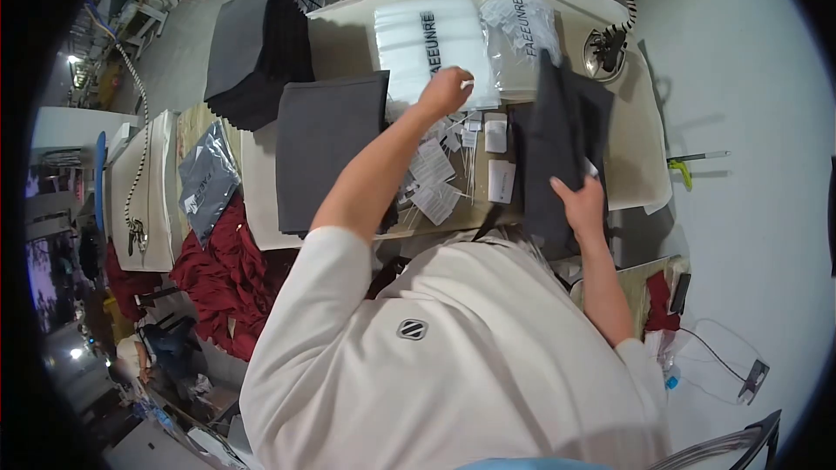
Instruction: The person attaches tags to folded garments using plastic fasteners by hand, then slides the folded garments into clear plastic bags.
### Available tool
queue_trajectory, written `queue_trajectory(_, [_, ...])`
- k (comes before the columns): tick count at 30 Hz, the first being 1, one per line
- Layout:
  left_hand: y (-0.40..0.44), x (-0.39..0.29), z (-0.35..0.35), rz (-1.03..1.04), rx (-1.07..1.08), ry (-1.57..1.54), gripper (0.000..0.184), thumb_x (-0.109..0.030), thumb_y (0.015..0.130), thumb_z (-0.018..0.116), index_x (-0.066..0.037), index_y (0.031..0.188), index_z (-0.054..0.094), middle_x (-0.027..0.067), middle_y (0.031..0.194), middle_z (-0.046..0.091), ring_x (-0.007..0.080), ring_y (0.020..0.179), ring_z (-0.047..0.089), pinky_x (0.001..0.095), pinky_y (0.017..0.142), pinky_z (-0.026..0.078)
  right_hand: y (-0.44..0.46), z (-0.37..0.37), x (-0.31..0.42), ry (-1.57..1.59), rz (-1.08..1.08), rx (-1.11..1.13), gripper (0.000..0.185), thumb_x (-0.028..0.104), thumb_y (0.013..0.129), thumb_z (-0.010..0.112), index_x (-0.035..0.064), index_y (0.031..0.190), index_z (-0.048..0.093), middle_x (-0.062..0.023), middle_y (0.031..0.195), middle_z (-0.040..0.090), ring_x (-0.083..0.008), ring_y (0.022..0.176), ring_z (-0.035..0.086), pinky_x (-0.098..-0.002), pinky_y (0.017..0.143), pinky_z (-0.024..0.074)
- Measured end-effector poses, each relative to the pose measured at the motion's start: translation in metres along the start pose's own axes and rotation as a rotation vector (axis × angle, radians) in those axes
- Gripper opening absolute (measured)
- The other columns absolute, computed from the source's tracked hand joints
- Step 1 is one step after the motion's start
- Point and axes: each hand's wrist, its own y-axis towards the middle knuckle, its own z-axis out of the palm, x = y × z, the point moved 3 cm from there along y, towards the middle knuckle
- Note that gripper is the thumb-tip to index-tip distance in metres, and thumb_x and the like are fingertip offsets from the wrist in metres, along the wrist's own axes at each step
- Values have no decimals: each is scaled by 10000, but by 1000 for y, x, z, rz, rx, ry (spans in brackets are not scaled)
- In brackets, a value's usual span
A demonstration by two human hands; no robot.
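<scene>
My right hand [582, 204] grips the near right part of a dark grey folded garment [553, 148], whose far end is raised and blurred. My left hand [447, 91] hovers over the near edge of a stack of clear printed plastic bags [427, 43], its fingers closed; what they hold, if anything, is too small to make out. Between the hands lie white paper labels [431, 176] with thin strings and two small stacks of white cards [501, 181]. Left of these sits a pile of folded dark grey garments [326, 152].
A taller dark pile [252, 57] stands at the far left. More printed bags [520, 30] and a round metal dish [603, 54] lie at the back right. Red cloth [222, 270] and a grey bagged item [209, 178] are at the left. A wall [740, 235] bounds the right.
</scene>
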Motion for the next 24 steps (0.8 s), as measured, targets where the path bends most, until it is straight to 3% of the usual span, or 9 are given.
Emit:
queue_trajectory(5, [7, 25, 58, -31, 207, 88, 297, -209, 864, 711, -9, 1082, 727, 205, 1108, 711, 407, 1045, 657, 446, 925, 538, -38, -61, -44, 138, 142, -123, 390, 156, 847, 819, -74, 1135, 691, -140, 1053, 742, -223, 928, 693, -352, 881, 533])
queue_trajectory(9, [4, 28, 65, 5, 422, 296, 339, -236, 856, 727, -6, 1105, 721, 189, 1156, 702, 391, 1052, 661, 455, 916, 541, -65, -78, -85, 306, 304, -179, 354, 114, 879, 792, -79, 1156, 683, -104, 1075, 740, -164, 924, 685, -319, 858, 547])
queue_trajectory(12, [7, 32, 65, 4, 518, 357, 323, -246, 855, 721, -23, 1089, 722, 189, 1108, 714, 402, 1006, 669, 468, 886, 543, -66, -85, -87, 317, 284, -196, 341, 104, 890, 783, -75, 1163, 683, -99, 1080, 739, -157, 930, 682, -309, 860, 544])
queue_trajectory(16, [6, 38, 56, -79, 410, 140, 265, -240, 873, 698, -39, 1043, 725, 210, 1031, 722, 418, 950, 678, 476, 857, 546, -54, -93, -74, 342, 287, -164, 339, 104, 894, 782, -74, 1165, 683, -99, 1085, 739, -152, 932, 682, -300, 865, 541])
queue_trajectory(20, [7, 58, 60, -3, 397, 110, 227, -237, 905, 666, -49, 1018, 726, 237, 966, 717, 431, 918, 682, 484, 826, 550, -37, -89, -51, 382, 267, -125, 338, 106, 893, 784, -73, 1163, 686, -102, 1088, 740, -153, 931, 684, -297, 865, 540])
queue_trajectory(24, [3, 56, 57, -91, 332, 173, 219, -221, 936, 640, -31, 1001, 728, 247, 956, 713, 432, 918, 682, 490, 810, 550, -26, -77, -36, 416, 243, -75, 329, 114, 890, 789, -74, 1143, 696, -103, 1075, 744, -152, 931, 681, -299, 862, 535])
